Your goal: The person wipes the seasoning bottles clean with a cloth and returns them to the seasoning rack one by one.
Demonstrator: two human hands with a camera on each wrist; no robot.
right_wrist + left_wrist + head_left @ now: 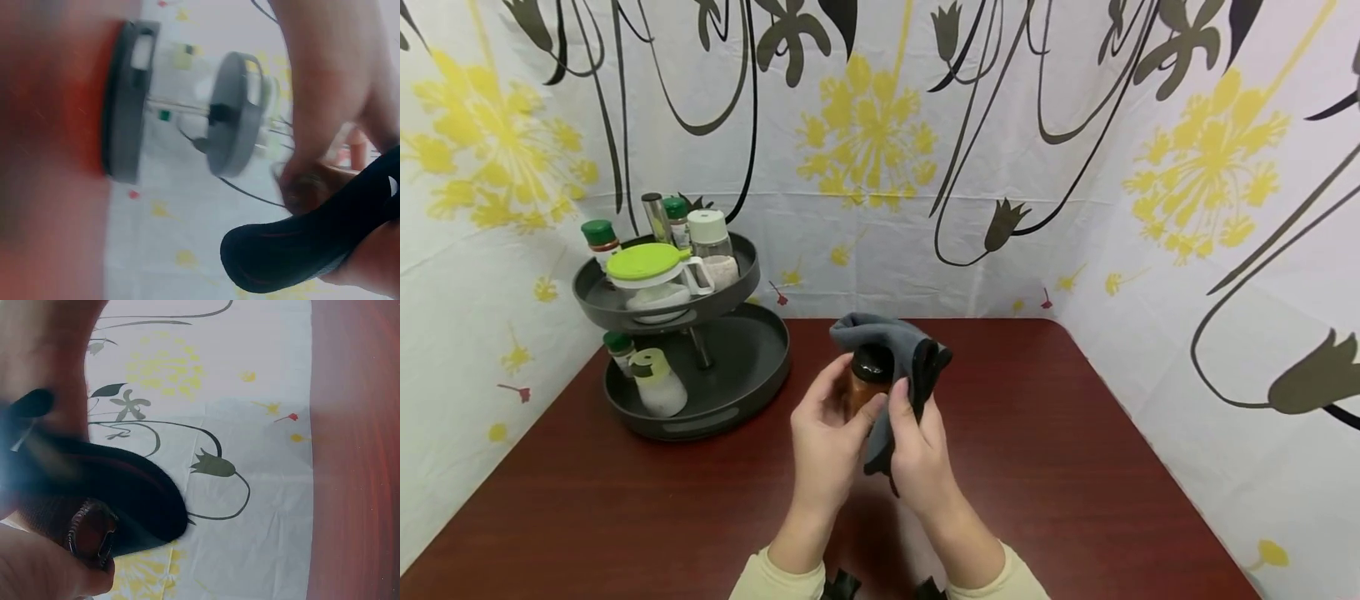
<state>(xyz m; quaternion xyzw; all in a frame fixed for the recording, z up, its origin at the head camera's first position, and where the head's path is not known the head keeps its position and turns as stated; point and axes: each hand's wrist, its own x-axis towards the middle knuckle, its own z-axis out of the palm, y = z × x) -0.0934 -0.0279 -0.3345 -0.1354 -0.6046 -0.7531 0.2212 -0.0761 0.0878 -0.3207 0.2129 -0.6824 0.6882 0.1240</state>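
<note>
Above the table, my left hand (826,442) grips a small spice jar (867,379) with a black lid and reddish-brown contents. My right hand (921,450) pinches a grey cloth (891,333) with a black edge, which drapes over the lid and down the jar's right side. Both thumbs point up and lie close together in front of the jar. In the left wrist view the jar's clear base (92,532) shows beside the dark, shadowed cloth (147,497). The right wrist view is blurred; there the cloth (281,253) hangs below the left hand (337,81).
At the left stands a two-tier grey turntable rack (700,429). Its upper tier holds several seasoning jars and a green-lidded container (647,262); a white shaker (658,387) and a green-capped jar (619,350) sit below. A patterned curtain (880,250) surrounds the dark red table (1037,467).
</note>
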